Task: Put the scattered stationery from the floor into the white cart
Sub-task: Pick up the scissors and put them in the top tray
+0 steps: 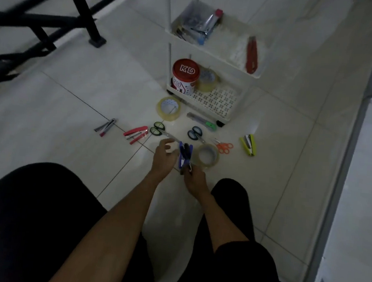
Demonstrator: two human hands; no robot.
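Head camera, looking down past black-clad knees onto a pale tiled floor: at mid-frame the right hand (pixel 194 179) curls its fingers round the near end of a blue stapler (pixel 184 156), held just above the tiles. The left hand (pixel 165 156) hovers just to the left of it, fingers loosely bent and gripping nothing; whether the thumb touches the stapler cannot be told.

Stationery lies in an arc above the hands: pens (pixel 105 126), a red stapler (pixel 136 134), green-handled scissors (pixel 159 130), dark-handled scissors (pixel 195 133), orange scissors (pixel 224 147), a yellow-green stapler (pixel 248 145), a green-tipped utility knife (pixel 202 121) and two rolls of clear tape, one near the cart (pixel 168 108), one right of the blue stapler (pixel 208 157).

Upper centre stands the white cart (pixel 210 55). Its lower tier holds a red can (pixel 185 76) and another tape roll (pixel 208 81); its upper tier holds a red cutter (pixel 252 56).
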